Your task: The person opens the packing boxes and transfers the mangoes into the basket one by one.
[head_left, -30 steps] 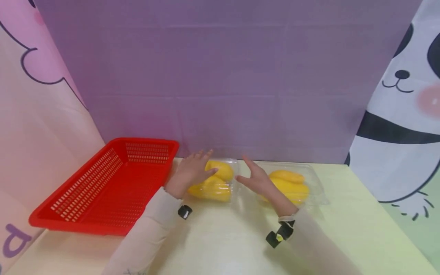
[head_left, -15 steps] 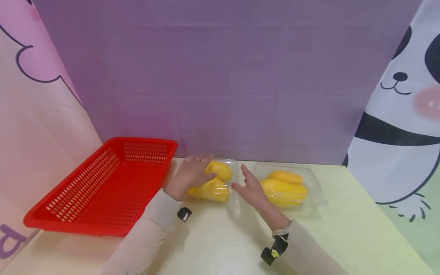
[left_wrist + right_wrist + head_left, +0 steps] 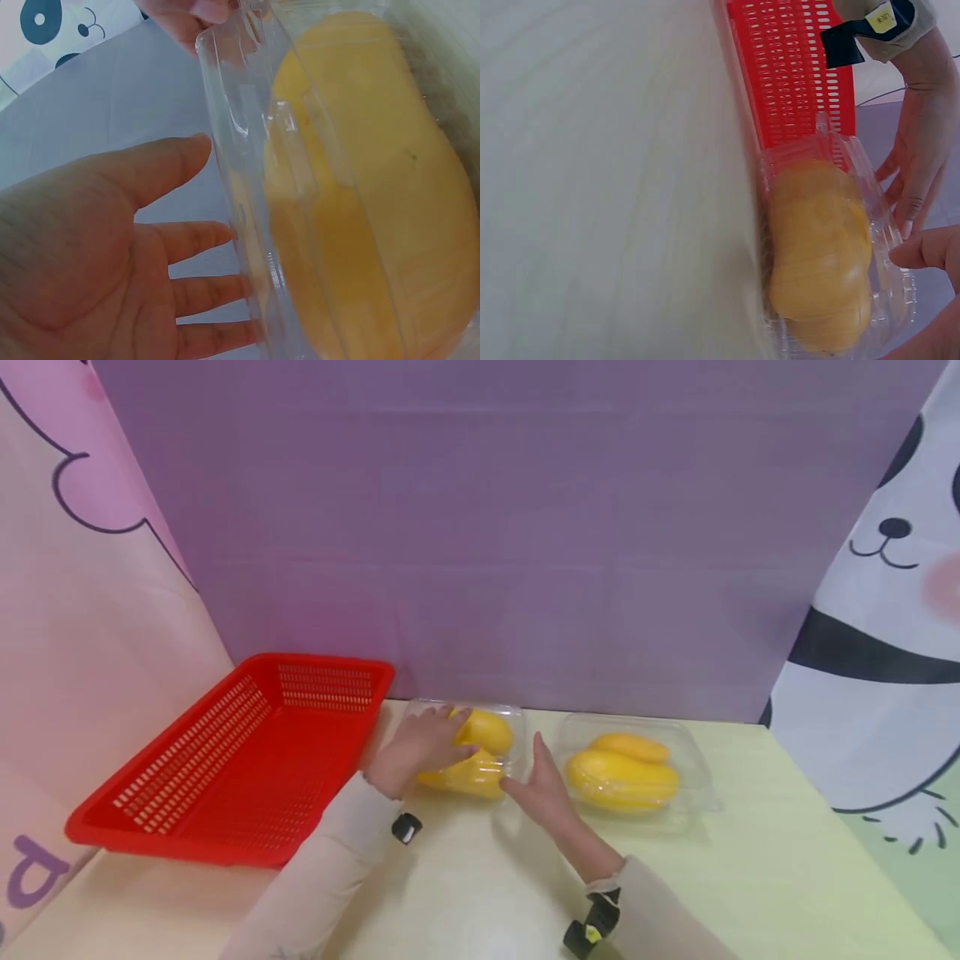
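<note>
A clear plastic box holding yellow fruit-like pieces sits on the table near the back wall. My left hand is spread over its left part. In the left wrist view, that hand's straight fingertips meet the transparent side of the box. On the other side, my right hand has thumb and forefinger apart, its thumb at the box's right edge. The right wrist view shows the right thumb by the lid edge, opposite the left hand. The palm side of the right hand is partly hidden.
A second clear box with yellow pieces stands to the right. On the left is a red perforated basket. Behind the pale table rises a purple cloth wall, with printed cloths at both sides.
My right hand has moved left and nearer to me, away from the second box and up to the first one. My left hand has shifted only slightly over the first box.
</note>
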The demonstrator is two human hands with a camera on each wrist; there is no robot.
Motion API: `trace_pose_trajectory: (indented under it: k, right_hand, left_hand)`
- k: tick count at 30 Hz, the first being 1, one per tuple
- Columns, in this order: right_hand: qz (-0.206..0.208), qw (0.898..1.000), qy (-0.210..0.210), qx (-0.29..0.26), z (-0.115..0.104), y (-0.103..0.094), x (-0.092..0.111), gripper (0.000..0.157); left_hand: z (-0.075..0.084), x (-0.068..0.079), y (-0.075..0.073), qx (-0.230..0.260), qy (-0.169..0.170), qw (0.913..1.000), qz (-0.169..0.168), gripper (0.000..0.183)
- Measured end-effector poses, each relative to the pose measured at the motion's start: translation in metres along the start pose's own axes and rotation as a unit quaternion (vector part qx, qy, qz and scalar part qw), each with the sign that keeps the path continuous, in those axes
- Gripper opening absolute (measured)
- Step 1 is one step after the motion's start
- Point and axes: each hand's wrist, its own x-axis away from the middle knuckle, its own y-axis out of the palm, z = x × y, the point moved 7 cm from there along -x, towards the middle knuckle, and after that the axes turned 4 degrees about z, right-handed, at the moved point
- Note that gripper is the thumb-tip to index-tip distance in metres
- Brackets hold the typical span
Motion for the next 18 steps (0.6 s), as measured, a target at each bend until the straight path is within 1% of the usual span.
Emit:
trace_pose_trajectory:
  k: [2,5,8,10,15,18]
  right_hand:
    - [0.000,1.000,0.010,-0.011,0.002,0.001,0.001,0.092]
    - [-0.004,0.999,0.028,-0.034,0.006,0.004,0.002,0.092]
    - [-0.010,0.998,0.041,-0.055,0.009,0.005,0.003,0.094]
    - [-0.015,0.997,0.048,-0.060,0.011,0.005,0.004,0.096]
    - [-0.020,0.996,0.047,-0.072,0.017,0.005,0.005,0.097]
    - [-0.027,0.995,0.050,-0.081,0.021,0.006,0.004,0.097]
  left_hand:
    - [0.001,-0.001,0.000,-0.008,0.003,1.0000,0.003,0.068]
    - [0.004,-0.002,-0.004,-0.016,0.018,0.9994,0.025,0.066]
    - [0.007,-0.001,-0.006,-0.019,0.028,0.9988,0.036,0.065]
    - [0.007,0.000,-0.004,-0.017,0.023,0.9992,0.029,0.064]
    - [0.007,0.003,0.004,-0.018,0.009,0.9998,0.004,0.063]
    - [0.008,0.005,0.007,-0.031,0.013,0.9994,-0.006,0.059]
